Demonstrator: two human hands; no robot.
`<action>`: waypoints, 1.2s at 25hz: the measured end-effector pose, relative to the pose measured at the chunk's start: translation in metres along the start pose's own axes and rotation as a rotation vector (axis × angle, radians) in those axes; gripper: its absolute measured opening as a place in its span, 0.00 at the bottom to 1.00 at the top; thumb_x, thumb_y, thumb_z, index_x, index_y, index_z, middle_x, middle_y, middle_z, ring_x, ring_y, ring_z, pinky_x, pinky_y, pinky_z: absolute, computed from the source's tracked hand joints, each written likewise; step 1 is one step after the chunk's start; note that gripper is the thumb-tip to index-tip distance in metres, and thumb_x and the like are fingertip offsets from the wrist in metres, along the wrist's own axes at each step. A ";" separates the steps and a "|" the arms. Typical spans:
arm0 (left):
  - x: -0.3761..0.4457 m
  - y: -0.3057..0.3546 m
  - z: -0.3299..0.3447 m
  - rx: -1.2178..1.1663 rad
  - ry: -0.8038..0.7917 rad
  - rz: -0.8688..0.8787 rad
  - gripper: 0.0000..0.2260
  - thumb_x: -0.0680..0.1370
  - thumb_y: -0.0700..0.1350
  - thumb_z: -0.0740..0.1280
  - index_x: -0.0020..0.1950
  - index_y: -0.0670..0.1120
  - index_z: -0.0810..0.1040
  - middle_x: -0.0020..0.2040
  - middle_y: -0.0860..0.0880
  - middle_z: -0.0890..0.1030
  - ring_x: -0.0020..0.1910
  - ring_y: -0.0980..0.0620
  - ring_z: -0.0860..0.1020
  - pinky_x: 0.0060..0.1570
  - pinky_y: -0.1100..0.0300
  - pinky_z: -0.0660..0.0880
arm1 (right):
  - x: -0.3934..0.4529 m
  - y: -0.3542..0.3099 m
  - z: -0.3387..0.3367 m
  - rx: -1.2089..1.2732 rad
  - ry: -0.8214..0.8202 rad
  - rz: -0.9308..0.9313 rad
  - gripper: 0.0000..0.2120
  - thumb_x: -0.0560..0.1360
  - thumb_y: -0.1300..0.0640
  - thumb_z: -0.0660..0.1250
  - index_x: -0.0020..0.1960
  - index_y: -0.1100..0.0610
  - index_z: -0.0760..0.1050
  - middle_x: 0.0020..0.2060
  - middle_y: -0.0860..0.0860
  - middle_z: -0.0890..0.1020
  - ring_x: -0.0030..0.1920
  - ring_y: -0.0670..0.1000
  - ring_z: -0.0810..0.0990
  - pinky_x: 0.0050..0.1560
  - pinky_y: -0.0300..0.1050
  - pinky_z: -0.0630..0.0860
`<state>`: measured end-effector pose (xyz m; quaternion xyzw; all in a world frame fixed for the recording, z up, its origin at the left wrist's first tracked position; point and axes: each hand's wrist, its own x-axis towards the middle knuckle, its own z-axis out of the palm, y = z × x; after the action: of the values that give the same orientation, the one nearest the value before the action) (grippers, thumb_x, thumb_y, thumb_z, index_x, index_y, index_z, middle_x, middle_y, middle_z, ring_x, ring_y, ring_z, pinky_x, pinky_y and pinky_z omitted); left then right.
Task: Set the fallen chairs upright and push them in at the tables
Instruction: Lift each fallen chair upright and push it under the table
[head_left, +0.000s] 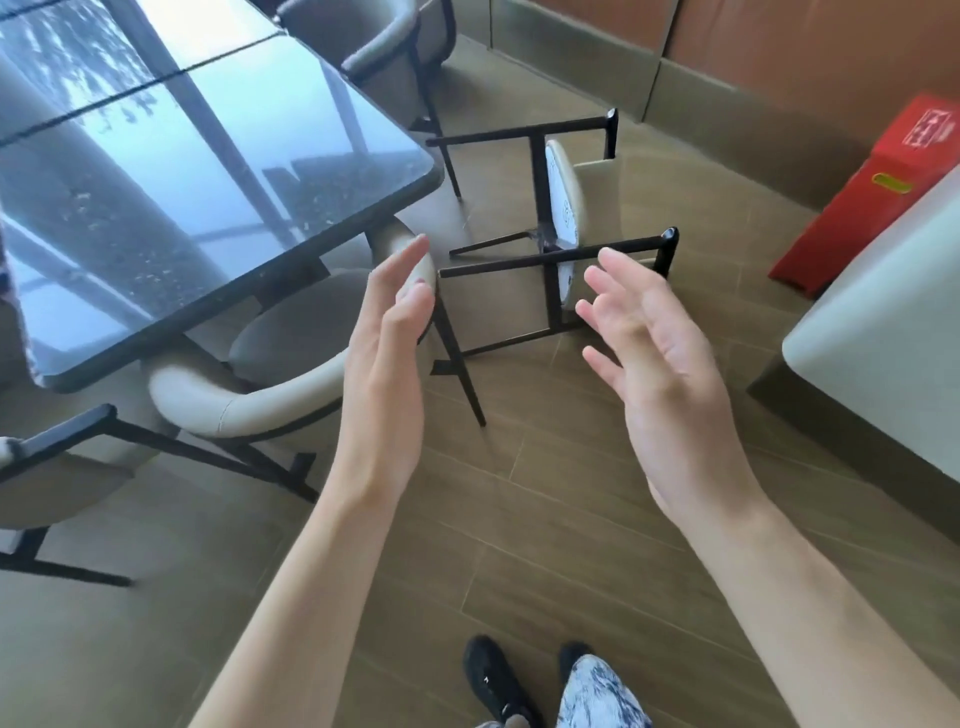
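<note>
One fallen chair (563, 208) lies on its side on the tiled floor (519, 493) at the centre of the frame, its black legs pointing left toward the glossy dark table (208, 171) in the upper left and its cream seat edge-on to you. Both your hands are empty. Your left hand (387, 358) is flat with fingers straight and together, lying in front of the curved back of the cream armchair (249, 400) already tucked at the table's near edge; whether it touches that back you cannot tell. Your right hand (660, 348) is spread wide, fingers apart and slightly curled, in front of the fallen chair's nearer leg rail but not closed on anything.

Mind the crowding as you lift. The fallen chair's leg tips sit just beside the tucked armchair's leg and close under the table corner, so swinging it up carelessly would likely knock frame against frame or clip the tabletop edge. Gripping one thin rail only could let the chair twist and drop. Your feet (498, 680) at the bottom are well apart from it.
</note>
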<state>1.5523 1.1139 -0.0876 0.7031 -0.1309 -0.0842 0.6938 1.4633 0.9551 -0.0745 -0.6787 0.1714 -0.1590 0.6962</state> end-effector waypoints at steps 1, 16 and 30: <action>0.002 0.007 0.012 0.005 -0.012 0.016 0.23 0.75 0.63 0.58 0.69 0.64 0.74 0.69 0.68 0.75 0.73 0.63 0.69 0.74 0.51 0.63 | -0.002 -0.004 -0.009 -0.006 0.011 -0.007 0.22 0.77 0.44 0.61 0.71 0.42 0.70 0.69 0.40 0.75 0.69 0.37 0.73 0.73 0.50 0.69; 0.040 0.040 0.231 -0.085 -0.077 0.042 0.26 0.71 0.64 0.59 0.70 0.67 0.72 0.73 0.66 0.72 0.73 0.60 0.69 0.76 0.46 0.62 | 0.049 -0.050 -0.230 -0.024 0.135 -0.074 0.24 0.75 0.43 0.62 0.71 0.38 0.70 0.68 0.35 0.75 0.64 0.30 0.74 0.71 0.45 0.70; 0.190 0.033 0.392 -0.044 -0.192 0.016 0.26 0.70 0.66 0.59 0.68 0.67 0.72 0.74 0.64 0.71 0.74 0.60 0.68 0.76 0.47 0.62 | 0.215 -0.043 -0.345 -0.025 0.203 -0.010 0.26 0.74 0.44 0.63 0.72 0.42 0.71 0.67 0.40 0.77 0.60 0.30 0.76 0.71 0.49 0.72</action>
<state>1.6133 0.6826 -0.0519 0.6753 -0.2002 -0.1486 0.6941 1.4986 0.5491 -0.0431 -0.6688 0.2394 -0.2281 0.6659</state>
